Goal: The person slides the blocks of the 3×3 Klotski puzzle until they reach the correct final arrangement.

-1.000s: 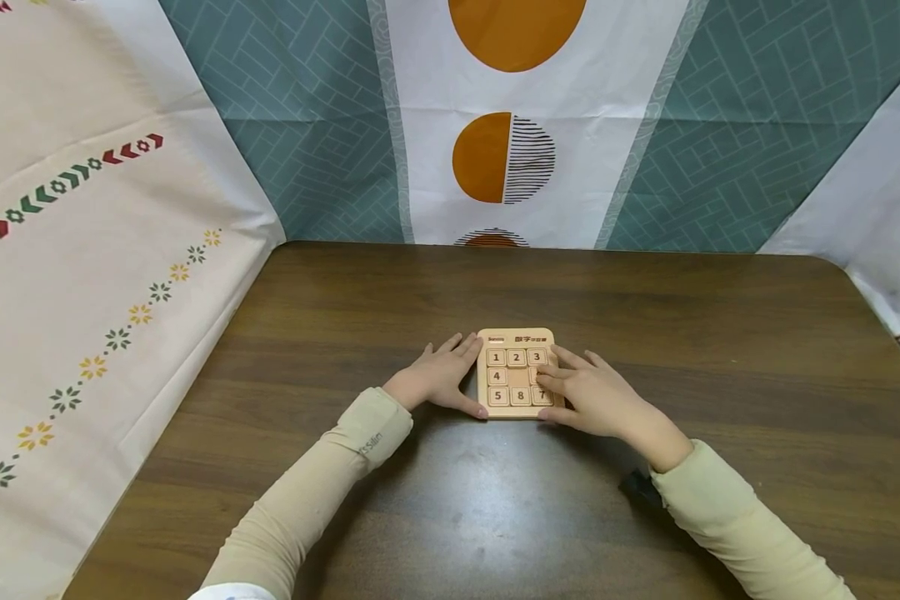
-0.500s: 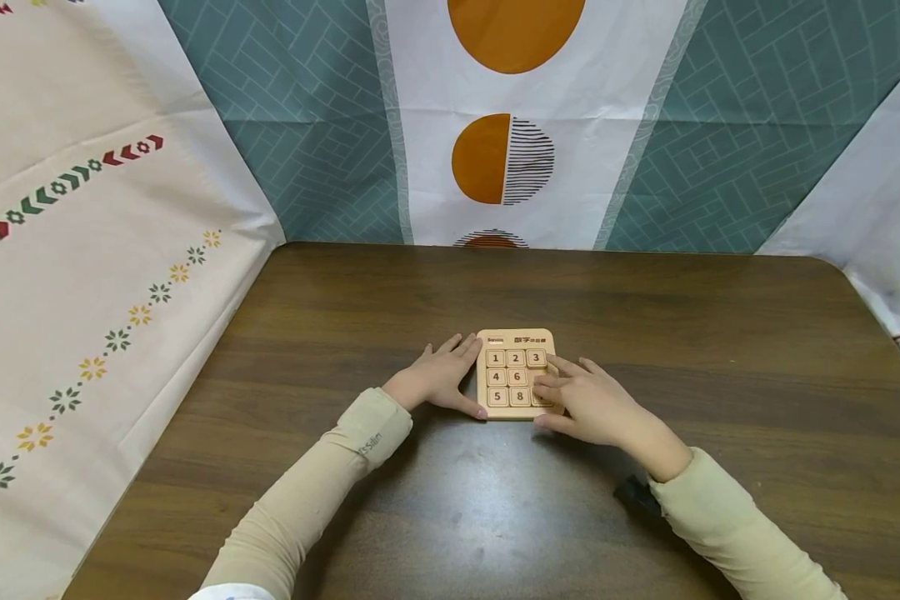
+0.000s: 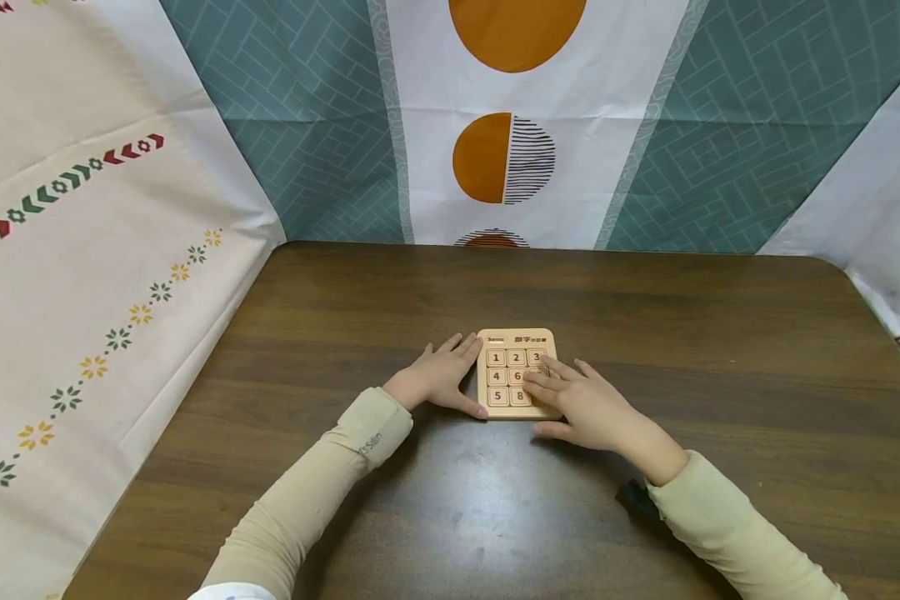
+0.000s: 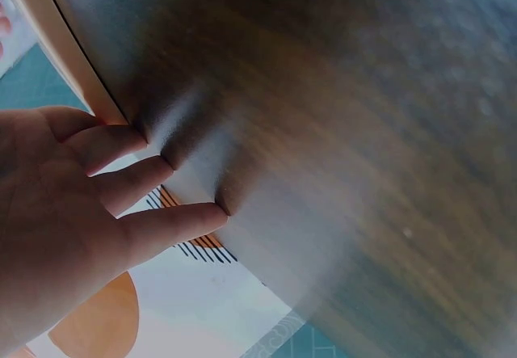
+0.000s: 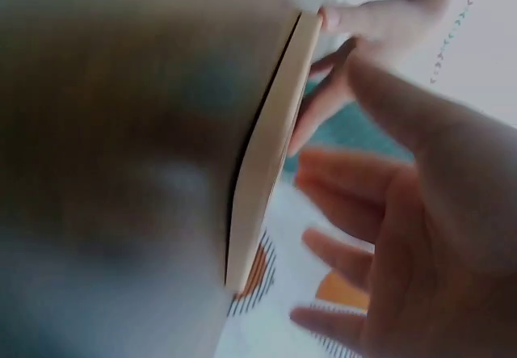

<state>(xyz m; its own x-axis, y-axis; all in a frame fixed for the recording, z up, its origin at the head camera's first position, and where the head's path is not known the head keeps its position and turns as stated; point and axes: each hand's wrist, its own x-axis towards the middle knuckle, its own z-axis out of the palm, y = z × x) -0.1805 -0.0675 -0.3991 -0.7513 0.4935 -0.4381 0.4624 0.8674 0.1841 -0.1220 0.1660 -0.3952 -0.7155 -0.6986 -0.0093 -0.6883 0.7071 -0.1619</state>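
A square wooden number slide puzzle [image 3: 516,413] lies flat on the table, its printed header at the far end. Tiles 1, 2, 3, 4, 6, 5 and 8 show, the 3 partly covered. My left hand [image 3: 441,375] rests at the puzzle's left edge, fingers spread and thumb at the near left corner; fingertips touch the tabletop in the left wrist view. Over the right column lies my right hand [image 3: 588,406], its fingers extended across the tiles and thumb near the front edge. Those fingers hide the lower right slot and much of the middle right one.
The brown wooden table [image 3: 720,350] spreads around the puzzle. A patterned cloth [image 3: 495,158] hangs behind its far edge, and a white embroidered cloth [image 3: 82,292] hangs along the left. A small black object [image 3: 636,497] sits beneath the right cuff.
Tile 6 has slid left from the right column into the middle slot, which was vacant. My right fingers have since shifted slightly left over the tiles. The left hand stays still.
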